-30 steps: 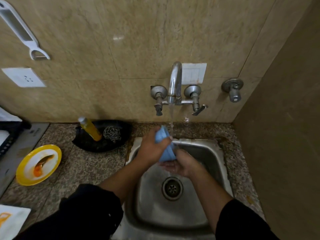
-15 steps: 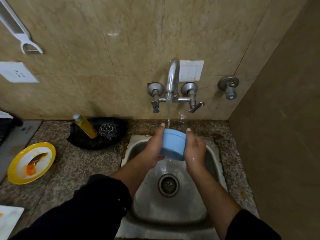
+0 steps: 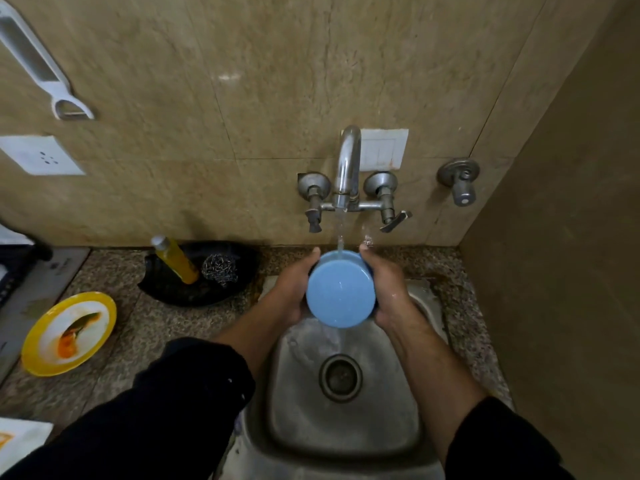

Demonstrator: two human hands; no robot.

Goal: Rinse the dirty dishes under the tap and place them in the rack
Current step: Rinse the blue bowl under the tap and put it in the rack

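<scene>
Steel sink [image 3: 294, 410] nearest, drain at centre. Left, on counter: yellow plate [image 3: 33, 344] with orange food smears. Over sink's far end, 2 hands: left hand [image 3: 294, 292] and right hand [image 3: 388, 289] each curled round side of blue bowl [image 3: 341, 294], base tilted toward camera. Farther left: black tray [image 3: 173, 289] holding yellow bottle [image 3: 175, 259], label unreadable, and steel scrubber [image 3: 220, 269]. Tap [image 3: 347, 161] on far wall, water stream [image 3: 340, 233] striking bowl's far edge.
</scene>
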